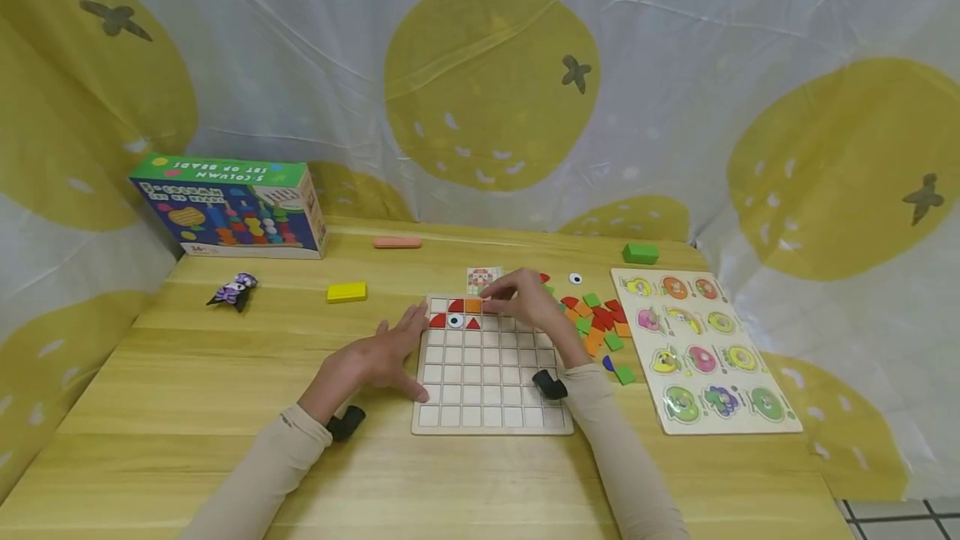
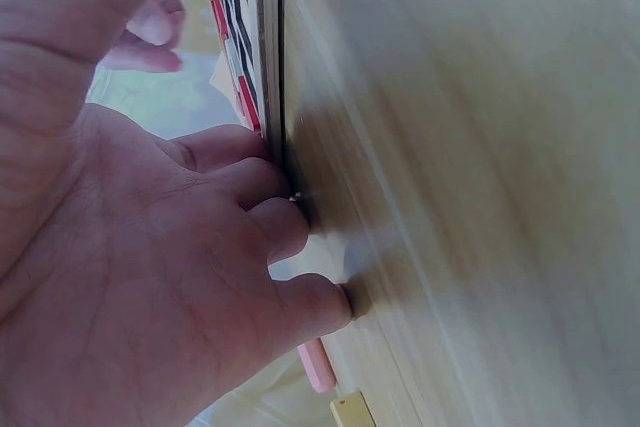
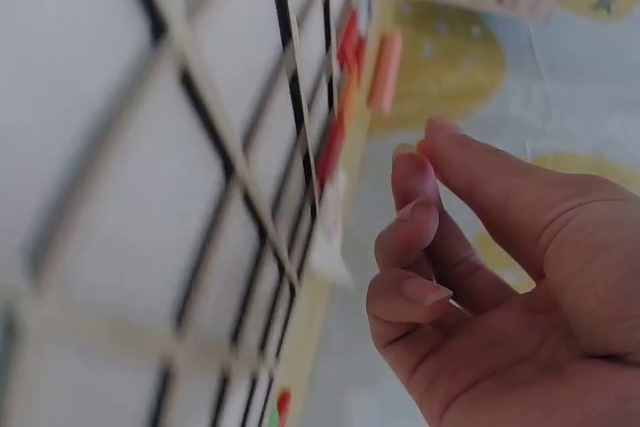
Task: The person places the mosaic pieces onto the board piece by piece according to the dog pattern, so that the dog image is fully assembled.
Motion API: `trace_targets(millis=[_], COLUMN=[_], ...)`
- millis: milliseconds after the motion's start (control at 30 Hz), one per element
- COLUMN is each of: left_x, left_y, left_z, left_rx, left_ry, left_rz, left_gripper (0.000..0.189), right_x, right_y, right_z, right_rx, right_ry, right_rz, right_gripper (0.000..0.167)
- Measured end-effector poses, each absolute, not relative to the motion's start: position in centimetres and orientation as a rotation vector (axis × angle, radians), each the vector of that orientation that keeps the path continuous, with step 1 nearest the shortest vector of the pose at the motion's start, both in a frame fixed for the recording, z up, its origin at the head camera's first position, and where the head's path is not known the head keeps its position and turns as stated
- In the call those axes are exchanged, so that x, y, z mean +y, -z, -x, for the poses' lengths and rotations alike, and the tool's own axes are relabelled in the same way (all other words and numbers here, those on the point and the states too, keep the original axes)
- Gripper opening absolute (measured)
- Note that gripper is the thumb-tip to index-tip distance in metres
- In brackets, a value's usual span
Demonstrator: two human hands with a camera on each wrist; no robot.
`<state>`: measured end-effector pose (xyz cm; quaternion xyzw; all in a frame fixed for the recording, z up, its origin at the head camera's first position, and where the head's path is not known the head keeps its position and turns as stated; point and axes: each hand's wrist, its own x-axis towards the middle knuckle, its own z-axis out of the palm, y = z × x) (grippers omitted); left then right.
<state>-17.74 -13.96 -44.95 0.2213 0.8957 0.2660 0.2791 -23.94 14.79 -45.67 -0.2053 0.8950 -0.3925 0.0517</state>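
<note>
Table (image 1: pixel 495 482) — two hands (image 1: pixel 381 357) (image 1: pixel 525 300), one board (image 1: pixel 491 394)

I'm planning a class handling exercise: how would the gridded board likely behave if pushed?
The gridded board probably slides rather than tips, lying flat on the table. It looks stiff, its edges straight. The red triangle on it looks small and might jostle.

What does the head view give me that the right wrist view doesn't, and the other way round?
Only the head view: the left hand at the left edge of the grid board, the yellow block, the green block and the fruit puzzle board.

Only the right wrist view: the palm side of the right hand, thumb and index tips together, no piece visible between them.

Both: the right hand, the grid board, the pink stick and the beads box.
</note>
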Motion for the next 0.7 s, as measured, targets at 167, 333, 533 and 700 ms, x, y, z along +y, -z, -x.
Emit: trace_targets(millis=[167, 333, 533, 700], left_x=[-14.1, -14.1, -14.0, -14.0], left_y=[44.9, 44.9, 44.8, 44.9], left_z=[17.6, 17.5, 17.5, 17.4], left_rx=[2.409, 2.408, 2.399, 2.406], left_ry=[-0.711, -0.719, -0.733, -0.725], left_rz=[-0.597, -0.580, -0.556, -0.559], left_gripper=[0.139, 0.140, 0.141, 0.140], right_x=[18.7, 21.6, 23.1, 23.4], right_y=[45.4, 45.8, 46.7, 47.3], right_z=[25.1, 26.1, 27.2, 27.7], right_rx=[2.854, 2.886, 2.862, 2.877], right_ry=[1.274, 1.322, 1.314, 1.245], right_rz=[0.528, 0.415, 0.294, 0.225], right_gripper=[0.018, 0.022, 0.023, 0.023])
